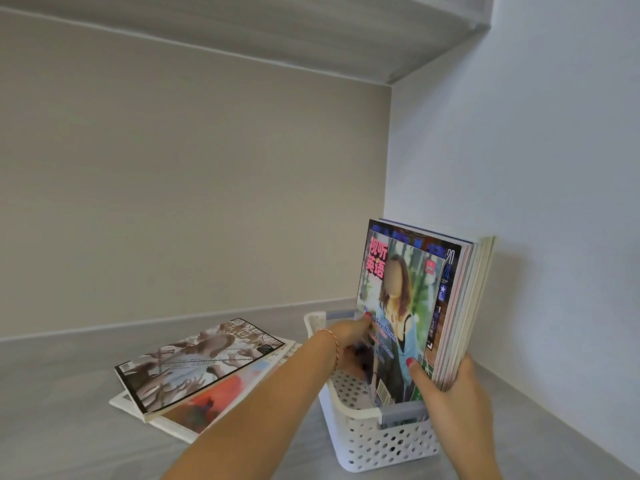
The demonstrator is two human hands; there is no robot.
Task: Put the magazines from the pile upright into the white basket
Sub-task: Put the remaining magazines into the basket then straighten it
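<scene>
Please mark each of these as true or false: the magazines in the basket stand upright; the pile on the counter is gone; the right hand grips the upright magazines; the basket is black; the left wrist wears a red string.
1. The magazines in the white basket stand upright. True.
2. The pile on the counter is gone. False: a pile of magazines still lies flat to the left of the basket.
3. The right hand grips the upright magazines. True: its thumb lies on the front cover.
4. The basket is black. False: it is white and perforated, with grey handles.
5. The left hand has a red string at its wrist. True.
</scene>
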